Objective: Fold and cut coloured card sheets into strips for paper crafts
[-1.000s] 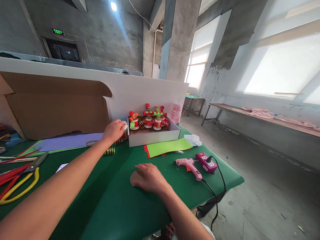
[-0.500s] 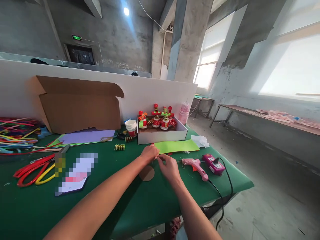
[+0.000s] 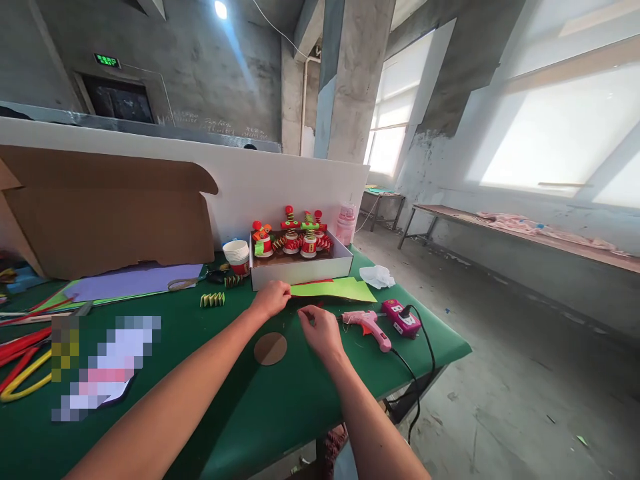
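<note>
My left hand (image 3: 271, 299) is closed at the left end of a bright green paper strip (image 3: 345, 289), its fingertips pinched on the strip's end. Along the strip's upper edge runs a thin red strip (image 3: 320, 283). Apart from it, to the right and nearer me, my right hand (image 3: 321, 331) has thumb and fingers drawn together; whether anything small is between them does not show. Below the hands a round brown cardboard disc (image 3: 271, 349) lies flat. A pink glue gun (image 3: 367, 325) rests just right of my right hand.
Behind the strip stands a white box (image 3: 303, 270) of red and green cup figures. Left of it are stacked paper cups (image 3: 237, 257), a folded accordion strip (image 3: 213, 300) and purple paper (image 3: 135, 283). A purple power block (image 3: 401, 319), its cable trailing, and crumpled tissue (image 3: 377, 277) lie right.
My hands have come apart: the left stays at the strip's end, the right has drawn back toward me. The green strip has shifted and more red shows. The view has swung right.
</note>
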The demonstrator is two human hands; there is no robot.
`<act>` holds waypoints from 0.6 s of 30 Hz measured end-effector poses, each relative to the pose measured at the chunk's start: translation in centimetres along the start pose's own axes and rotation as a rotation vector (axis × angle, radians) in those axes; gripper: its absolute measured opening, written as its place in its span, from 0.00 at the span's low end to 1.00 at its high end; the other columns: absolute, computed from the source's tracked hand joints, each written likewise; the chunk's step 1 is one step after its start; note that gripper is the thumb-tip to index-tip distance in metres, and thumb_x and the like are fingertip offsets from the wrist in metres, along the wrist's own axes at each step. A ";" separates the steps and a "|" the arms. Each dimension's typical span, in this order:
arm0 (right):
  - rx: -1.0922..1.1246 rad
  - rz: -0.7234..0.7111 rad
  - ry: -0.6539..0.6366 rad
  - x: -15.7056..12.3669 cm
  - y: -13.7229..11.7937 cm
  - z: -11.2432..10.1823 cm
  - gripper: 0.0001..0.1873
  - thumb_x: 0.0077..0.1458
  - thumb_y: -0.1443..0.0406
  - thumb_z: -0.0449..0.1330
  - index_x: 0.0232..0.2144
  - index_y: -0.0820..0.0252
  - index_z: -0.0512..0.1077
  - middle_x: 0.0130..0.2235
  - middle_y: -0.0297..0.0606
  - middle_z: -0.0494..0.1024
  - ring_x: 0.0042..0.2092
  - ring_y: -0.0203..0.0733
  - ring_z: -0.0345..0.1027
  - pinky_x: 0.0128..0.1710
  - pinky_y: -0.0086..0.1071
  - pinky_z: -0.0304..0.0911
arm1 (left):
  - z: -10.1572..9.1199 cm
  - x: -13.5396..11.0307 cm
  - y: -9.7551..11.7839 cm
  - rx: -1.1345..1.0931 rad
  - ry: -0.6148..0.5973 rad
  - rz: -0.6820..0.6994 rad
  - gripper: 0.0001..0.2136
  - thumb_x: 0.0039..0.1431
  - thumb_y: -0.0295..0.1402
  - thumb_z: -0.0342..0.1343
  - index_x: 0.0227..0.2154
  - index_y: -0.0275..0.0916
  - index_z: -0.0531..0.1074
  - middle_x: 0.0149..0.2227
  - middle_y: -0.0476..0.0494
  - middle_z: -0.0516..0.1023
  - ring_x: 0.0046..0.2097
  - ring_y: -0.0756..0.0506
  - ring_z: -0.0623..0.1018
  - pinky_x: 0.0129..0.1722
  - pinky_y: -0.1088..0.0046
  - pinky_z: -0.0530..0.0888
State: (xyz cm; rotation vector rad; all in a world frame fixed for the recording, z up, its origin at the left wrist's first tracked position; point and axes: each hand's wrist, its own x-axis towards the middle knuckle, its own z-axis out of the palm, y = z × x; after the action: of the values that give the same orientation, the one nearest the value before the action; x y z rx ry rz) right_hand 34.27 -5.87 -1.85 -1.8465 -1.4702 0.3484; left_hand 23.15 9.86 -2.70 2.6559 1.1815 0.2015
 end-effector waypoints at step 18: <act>-0.039 0.037 0.063 1.1 1.9 -0.6 0.15 0.62 0.62 0.54 0.35 0.57 0.81 0.31 0.37 0.83 0.32 0.41 0.73 0.31 0.28 0.62 | 0.4 -0.5 0.0 -0.070 -0.088 0.034 0.17 0.64 0.41 0.57 0.52 0.38 0.71 0.52 0.40 0.75 0.48 0.42 0.78 0.47 0.57 0.78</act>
State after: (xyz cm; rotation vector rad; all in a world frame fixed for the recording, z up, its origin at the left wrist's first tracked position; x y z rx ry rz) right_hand 36.35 -5.25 -2.50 -1.9004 -1.4109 0.2789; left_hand 22.90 9.41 -3.09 2.5975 1.0823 0.1277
